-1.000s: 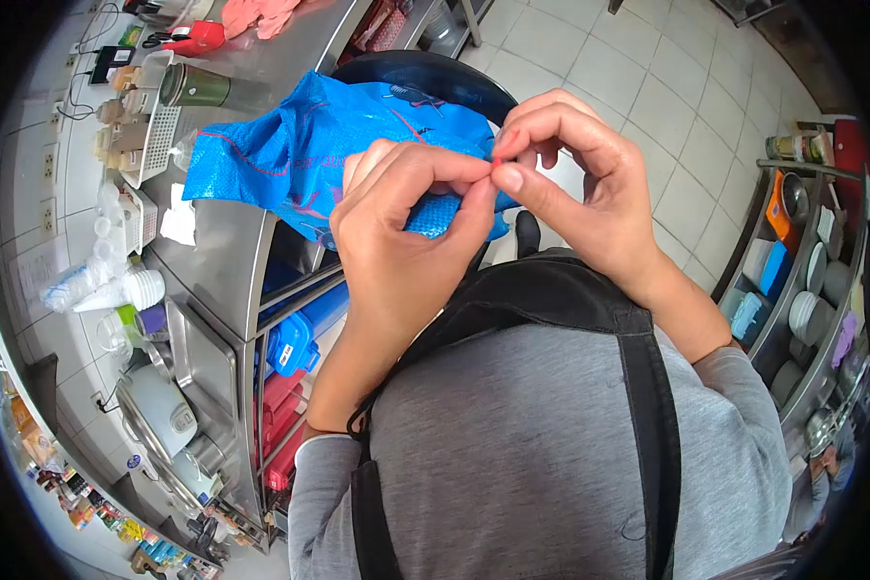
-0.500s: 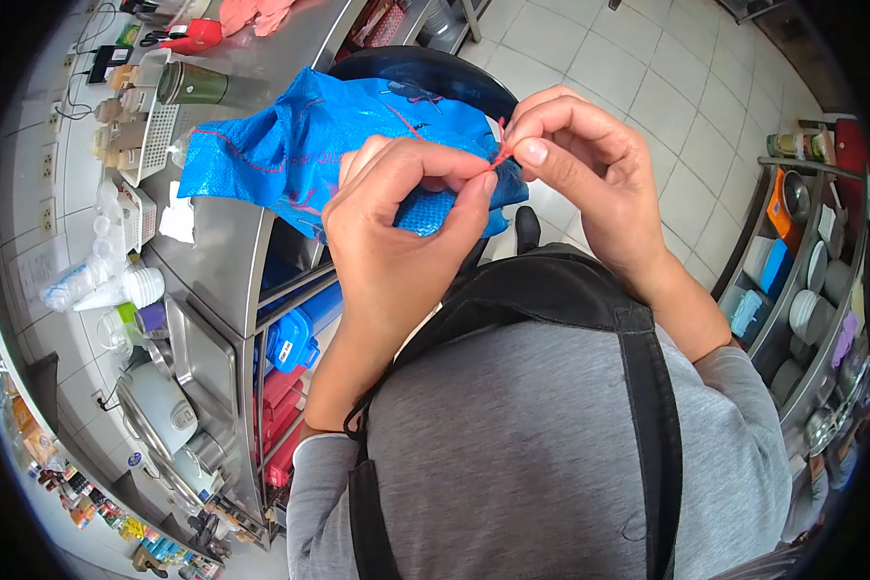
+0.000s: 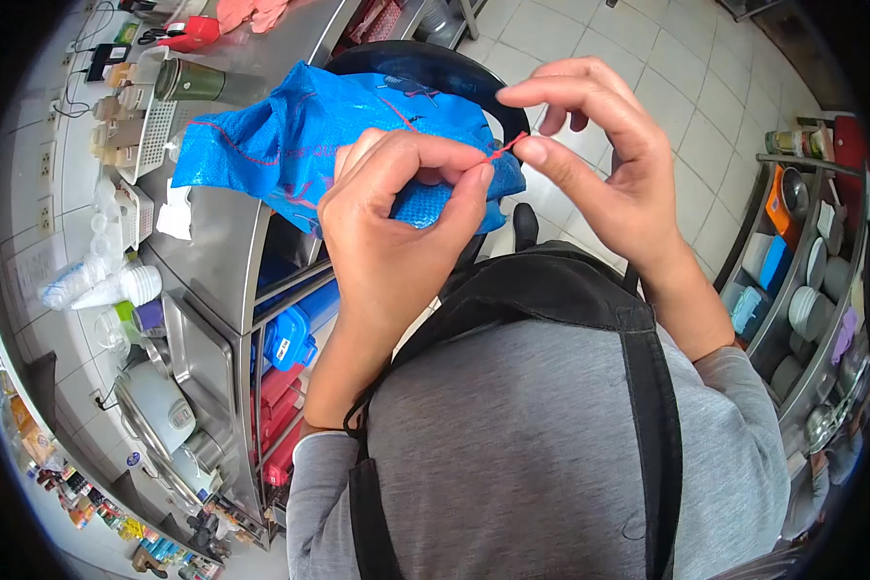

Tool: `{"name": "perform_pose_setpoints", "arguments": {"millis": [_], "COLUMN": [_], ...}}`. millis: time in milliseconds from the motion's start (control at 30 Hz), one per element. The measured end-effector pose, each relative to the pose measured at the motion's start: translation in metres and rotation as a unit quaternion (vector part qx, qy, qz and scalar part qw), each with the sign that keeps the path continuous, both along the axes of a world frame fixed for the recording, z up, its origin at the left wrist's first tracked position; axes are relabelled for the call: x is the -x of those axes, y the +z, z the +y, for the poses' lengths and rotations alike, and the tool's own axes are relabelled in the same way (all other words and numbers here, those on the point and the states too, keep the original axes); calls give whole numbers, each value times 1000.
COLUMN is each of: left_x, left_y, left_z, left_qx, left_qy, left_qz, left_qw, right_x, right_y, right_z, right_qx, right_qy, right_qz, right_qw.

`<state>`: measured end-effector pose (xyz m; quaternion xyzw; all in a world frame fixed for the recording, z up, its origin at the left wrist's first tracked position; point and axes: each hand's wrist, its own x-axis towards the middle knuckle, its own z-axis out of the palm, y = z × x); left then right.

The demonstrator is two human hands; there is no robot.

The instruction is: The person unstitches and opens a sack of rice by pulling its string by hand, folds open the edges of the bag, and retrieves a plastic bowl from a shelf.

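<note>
A short twisted red string [image 3: 509, 147] is pinched between the thumb and index finger of my left hand [image 3: 387, 208]. Its free end reaches the thumb tip of my right hand [image 3: 619, 155], whose thumb and index finger are spread apart. Whether that thumb touches the string, I cannot tell. Behind and below my left hand lies a crumpled blue woven plastic sack [image 3: 304, 111] with red stitching and printing. It spans from the steel counter to a black round surface [image 3: 435, 60], and part of it is hidden by my left hand.
The steel counter [image 3: 203, 249] at left carries a white basket [image 3: 155, 126], a green tumbler [image 3: 188, 81], stacked cups [image 3: 140, 285] and a metal tray [image 3: 195, 353]. Blue and red bins [image 3: 278, 411] sit beneath it. A dish shelf [image 3: 744, 253] stands at right on the tiled floor [image 3: 638, 58].
My right hand has opened, its index finger lifting up and away from the thumb and string. The left hand keeps its pinch, and the string's free end now points more to the right.
</note>
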<state>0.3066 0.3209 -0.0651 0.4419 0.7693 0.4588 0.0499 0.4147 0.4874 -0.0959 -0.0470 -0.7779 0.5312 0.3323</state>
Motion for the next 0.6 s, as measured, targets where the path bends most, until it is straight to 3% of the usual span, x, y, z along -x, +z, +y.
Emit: {"name": "perform_pose_setpoints", "arguments": {"millis": [67, 600], "left_x": [-1, -6], "left_y": [-1, -3], "left_z": [0, -3], "left_qx": [-4, -1], "left_qy": [1, 7], "left_qz": [0, 4], "left_qw": [1000, 1000], "right_x": [2, -8], "right_y": [-1, 3], "right_z": [0, 0], "right_qx": [-38, -8], "right_qy": [5, 0], "right_qz": [6, -31], "right_qw": [999, 1000]}}
